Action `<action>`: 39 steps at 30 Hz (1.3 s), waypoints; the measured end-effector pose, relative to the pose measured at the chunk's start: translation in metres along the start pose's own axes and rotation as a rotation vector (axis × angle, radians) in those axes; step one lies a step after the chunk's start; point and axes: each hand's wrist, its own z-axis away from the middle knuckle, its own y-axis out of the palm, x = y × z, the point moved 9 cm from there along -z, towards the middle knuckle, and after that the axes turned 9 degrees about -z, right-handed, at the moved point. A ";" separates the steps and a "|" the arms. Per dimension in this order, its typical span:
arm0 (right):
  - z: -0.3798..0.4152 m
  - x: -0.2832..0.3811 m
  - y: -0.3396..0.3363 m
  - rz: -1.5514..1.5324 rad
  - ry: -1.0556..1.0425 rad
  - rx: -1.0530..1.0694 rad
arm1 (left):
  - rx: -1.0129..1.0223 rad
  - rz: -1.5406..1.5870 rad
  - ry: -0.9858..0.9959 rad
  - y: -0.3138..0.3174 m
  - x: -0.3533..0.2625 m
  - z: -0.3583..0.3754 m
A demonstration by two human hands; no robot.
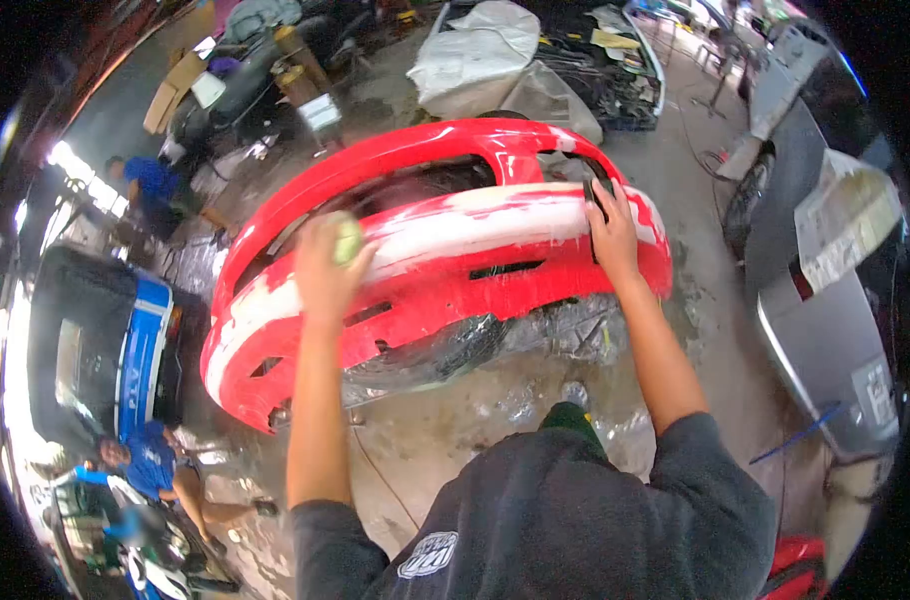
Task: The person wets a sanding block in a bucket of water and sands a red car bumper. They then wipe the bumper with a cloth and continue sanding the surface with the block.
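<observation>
A red car bumper (415, 150) with a broad whitish, patchy band along its middle stands in front of me. Over its left half is my left hand (323, 265), slightly blurred, with the fingers closed round a yellow-green sponge (349, 240). My right hand (615, 235) lies on the right part of the whitish band. Under its fingers is a small black block (602, 198), most of it covered, which looks like a sanding block. Slots and openings run along the bumper's lower red part.
Crumpled clear plastic (575, 335) lies beneath the bumper on the wet floor. A grey car (825, 320) stands on the right, a dark vehicle (85, 340) on the left. Behind is a car with an open engine bay (595, 75). Two people in blue shirts are at the left.
</observation>
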 end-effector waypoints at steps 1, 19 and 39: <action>-0.001 0.001 -0.001 -0.003 -0.027 0.042 | -0.055 -0.009 0.029 0.017 -0.030 -0.006; -0.026 0.181 0.096 -0.183 -1.157 0.914 | -0.267 -0.077 -0.628 0.001 0.049 -0.044; 0.008 0.259 0.175 -0.132 -1.453 1.021 | -0.216 -0.214 -0.831 -0.007 0.112 0.023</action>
